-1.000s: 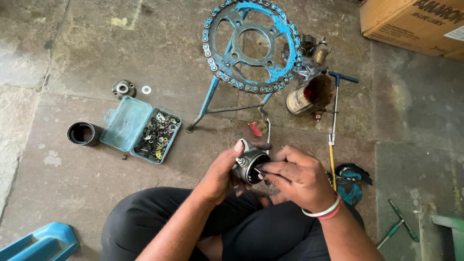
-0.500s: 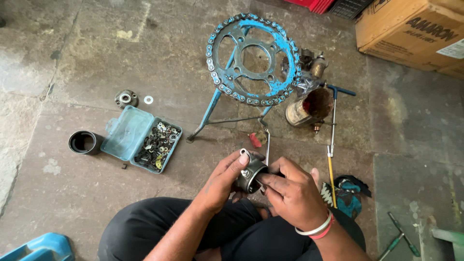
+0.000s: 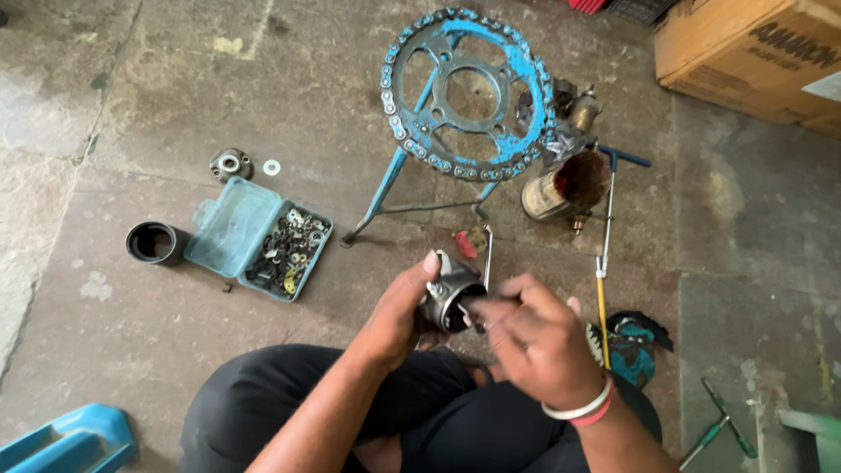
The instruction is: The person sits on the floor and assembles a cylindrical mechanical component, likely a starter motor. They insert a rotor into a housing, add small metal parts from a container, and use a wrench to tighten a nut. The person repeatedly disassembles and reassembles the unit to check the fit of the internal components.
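The left hand (image 3: 399,311) wraps its fingers and thumb around a short dark metal cylinder (image 3: 448,300), holding it above the person's lap with the open end turned toward the right hand (image 3: 534,337). That hand is closed in a pinch, its fingertips at the cylinder's rim; whatever it pinches is too small to make out. From the left, the concrete floor (image 3: 175,70) holds a black ring-shaped sleeve (image 3: 155,243), then an open teal plastic box (image 3: 258,238) filled with small nuts and washers, with a round bearing (image 3: 229,163) and a white washer (image 3: 272,166) just beyond it. Farther right, a blue sprocket wrapped in chain (image 3: 469,92) stands on a blue stand, beside a rusty can (image 3: 565,186). A cardboard box (image 3: 753,57) sits at the upper right.
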